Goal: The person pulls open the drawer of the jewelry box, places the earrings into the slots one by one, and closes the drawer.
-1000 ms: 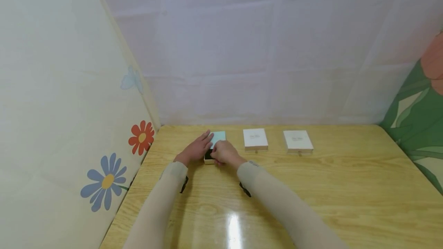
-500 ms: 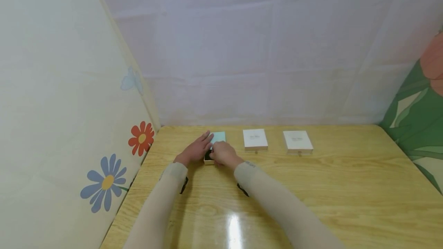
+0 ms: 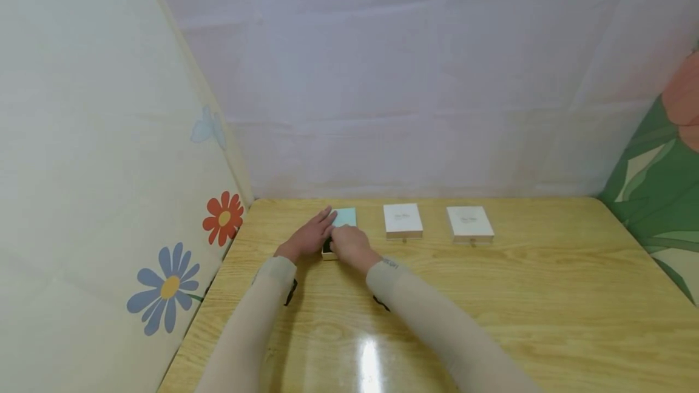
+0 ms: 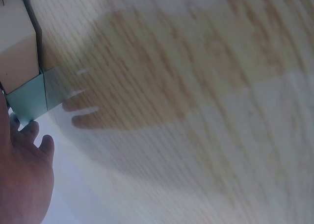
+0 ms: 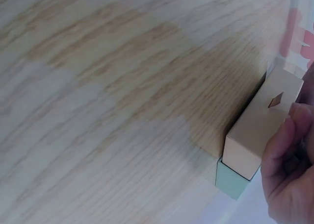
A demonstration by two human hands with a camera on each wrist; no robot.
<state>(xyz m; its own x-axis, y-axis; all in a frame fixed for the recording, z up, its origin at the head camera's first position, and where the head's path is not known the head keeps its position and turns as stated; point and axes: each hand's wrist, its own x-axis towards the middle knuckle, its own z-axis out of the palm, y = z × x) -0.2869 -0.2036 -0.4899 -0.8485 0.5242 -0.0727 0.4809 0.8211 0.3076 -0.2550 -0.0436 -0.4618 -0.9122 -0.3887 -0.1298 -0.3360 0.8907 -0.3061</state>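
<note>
A small mint-green box sleeve [image 3: 345,216] lies at the back left of the table, its cream drawer [image 3: 330,255] pulled out toward me. The drawer's inside looks dark. My left hand [image 3: 312,236] rests along the sleeve's left side with its fingers stretched over the top. Over the drawer, my right hand [image 3: 352,246] bends its fingers down at the opening; I cannot tell whether they hold anything. The right wrist view shows the drawer front [image 5: 262,121] with a small notch, and the curled fingers beside its upper edge. Fingers of the left hand [image 4: 27,180] touch the green sleeve [image 4: 29,99].
Two white flat boxes with faint lettering stand in a row to the right, a nearer one [image 3: 403,218] and a farther one [image 3: 471,221]. Behind the wooden table [image 3: 546,296] hangs a pale cloth [image 3: 426,77]; a flowered panel [image 3: 169,287] borders the left side.
My right hand has shifted slightly left over the drawer, covering more of its opening, and the right forearm has followed. The left hand and the boxes have stayed in place.
</note>
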